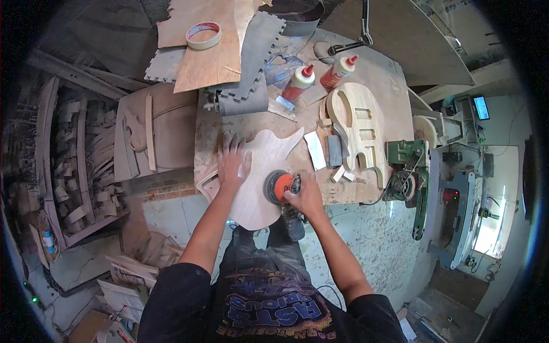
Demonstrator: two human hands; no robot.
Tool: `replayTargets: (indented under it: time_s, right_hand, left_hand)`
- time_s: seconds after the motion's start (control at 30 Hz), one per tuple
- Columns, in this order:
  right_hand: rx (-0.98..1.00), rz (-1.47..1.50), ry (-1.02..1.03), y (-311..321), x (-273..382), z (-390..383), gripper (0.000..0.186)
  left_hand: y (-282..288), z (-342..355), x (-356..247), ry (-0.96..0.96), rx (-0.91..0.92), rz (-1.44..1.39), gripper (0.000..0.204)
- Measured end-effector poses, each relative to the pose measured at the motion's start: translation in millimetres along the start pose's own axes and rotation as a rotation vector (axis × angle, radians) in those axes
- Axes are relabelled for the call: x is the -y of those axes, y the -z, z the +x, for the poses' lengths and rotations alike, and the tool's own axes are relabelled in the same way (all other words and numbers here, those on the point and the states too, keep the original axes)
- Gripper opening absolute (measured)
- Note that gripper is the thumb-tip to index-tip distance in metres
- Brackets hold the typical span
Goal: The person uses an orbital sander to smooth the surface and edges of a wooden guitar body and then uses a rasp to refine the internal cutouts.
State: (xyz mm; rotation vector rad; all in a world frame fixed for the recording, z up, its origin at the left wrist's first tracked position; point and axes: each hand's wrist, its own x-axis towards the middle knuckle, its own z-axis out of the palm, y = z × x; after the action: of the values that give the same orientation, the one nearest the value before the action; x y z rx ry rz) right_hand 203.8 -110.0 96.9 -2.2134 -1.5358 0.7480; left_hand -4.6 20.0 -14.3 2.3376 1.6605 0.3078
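A pale wooden electric guitar body [257, 171] lies flat at the front edge of the workbench, its near end reaching past the edge toward my legs. My left hand [231, 160] rests on its left side, fingers stretched out and pointing away from me. Gripped in my right hand [306, 197] is an orange and black orbital sander [281, 186]. The sander's round pad sits on the right part of the body's face. A dark canister hangs below the sander, near my leg.
Right of the work stand a second guitar body [359, 123] with cut cavities, a grey sanding block [333, 150] and a green belt sander [409, 171]. Two red-capped glue bottles [298, 83] stand farther back. Tape [203, 36] lies on plywood sheets [214, 63] at the back left.
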Motion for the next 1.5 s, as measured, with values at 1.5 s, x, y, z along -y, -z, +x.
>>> replayTargets:
  time_s: [1.5]
  right_hand:
    - [-0.024, -0.105, 0.122, 49, 41, 104, 0.061]
  left_hand:
    - [8, -9, 22, 0.189, -0.212, -0.688, 0.041]
